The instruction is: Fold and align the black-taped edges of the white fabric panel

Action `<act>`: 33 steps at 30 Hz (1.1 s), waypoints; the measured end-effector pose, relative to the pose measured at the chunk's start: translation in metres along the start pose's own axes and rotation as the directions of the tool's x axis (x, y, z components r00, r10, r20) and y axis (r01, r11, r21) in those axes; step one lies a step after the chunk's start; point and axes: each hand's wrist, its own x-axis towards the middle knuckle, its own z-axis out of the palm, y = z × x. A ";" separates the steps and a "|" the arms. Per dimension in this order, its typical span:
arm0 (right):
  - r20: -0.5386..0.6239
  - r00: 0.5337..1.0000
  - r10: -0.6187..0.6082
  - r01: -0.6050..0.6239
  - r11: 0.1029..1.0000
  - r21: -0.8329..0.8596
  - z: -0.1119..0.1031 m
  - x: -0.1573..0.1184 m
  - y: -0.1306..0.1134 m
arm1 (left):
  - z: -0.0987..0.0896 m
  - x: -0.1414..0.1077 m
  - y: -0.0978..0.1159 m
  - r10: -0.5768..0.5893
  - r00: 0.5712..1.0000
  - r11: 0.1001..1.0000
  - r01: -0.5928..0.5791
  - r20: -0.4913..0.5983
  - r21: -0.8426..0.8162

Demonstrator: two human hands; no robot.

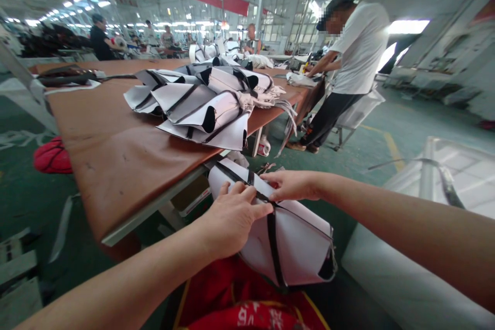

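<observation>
Strap handling seems in hand, and shifting it calls for steady support. The left hand (232, 216) rests open and the right hand (292, 184) curls (pinching or not, I cannot tell) on a white, creased bundle (303, 242), dark-strapped (273, 247), beside the desk (96, 149).

Strip lights (bright, in long rows) hang above a green floor (386, 113) and a brown-topped table (100, 134).

Head camera, one: sitting at the wearer's head, facing forward and down, looking closely over both forearms and outward across the brown desk (104, 134) into the deep hall.
</observation>
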 end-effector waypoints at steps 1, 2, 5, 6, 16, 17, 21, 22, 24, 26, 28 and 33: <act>0.010 1.000 -0.028 0.027 0.997 0.070 0.002 0.000 0.004 | 0.001 0.000 0.000 0.000 1.000 1.000 0.000 -0.005 0.002; 0.022 0.998 -0.060 0.056 0.990 0.133 0.003 -0.001 0.007 | 0.001 -0.001 0.000 0.002 1.000 1.000 -0.002 -0.009 0.005; 0.038 0.994 -0.105 0.095 0.973 0.210 0.006 -0.001 0.015 | 0.003 -0.001 0.000 0.005 1.000 1.000 -0.005 -0.015 0.013; 0.032 0.995 -0.096 0.088 0.978 0.191 0.006 -0.001 0.016 | 0.004 -0.001 0.000 0.004 1.000 1.000 -0.004 -0.016 0.014; -0.047 0.996 0.073 -0.081 0.975 -0.209 0.006 -0.028 0.016 | 0.008 -0.002 -0.003 0.007 1.000 1.000 -0.007 -0.014 -0.009; -0.068 0.993 0.101 -0.115 0.957 -0.268 0.007 -0.030 0.015 | 0.009 -0.001 -0.002 0.002 1.000 1.000 -0.002 -0.018 -0.014; -0.177 0.965 0.195 -0.256 0.851 -0.460 0.008 -0.030 0.005 | 0.013 0.007 0.010 0.023 0.996 1.000 -0.024 -0.090 -0.016; -0.196 0.958 0.209 -0.280 0.827 -0.488 0.009 -0.030 0.002 | 0.014 0.009 0.015 0.041 0.995 0.999 -0.043 -0.094 -0.015; -0.211 0.951 0.224 -0.303 0.802 -0.515 0.009 -0.030 -0.001 | 0.019 0.014 0.024 0.067 0.995 0.998 -0.068 -0.074 -0.004; -0.200 0.956 0.214 -0.288 0.808 -0.514 0.010 -0.033 -0.001 | 0.024 0.015 0.030 0.067 0.996 0.997 -0.066 -0.053 0.029; -0.187 0.961 0.204 -0.272 0.822 -0.501 0.011 -0.038 0.005 | 0.028 0.016 0.033 0.068 0.996 0.995 -0.064 -0.050 0.071; -0.188 0.954 0.233 -0.292 0.864 -0.411 0.016 -0.059 0.025 | 0.029 0.014 0.035 0.052 0.998 0.992 -0.049 -0.024 0.120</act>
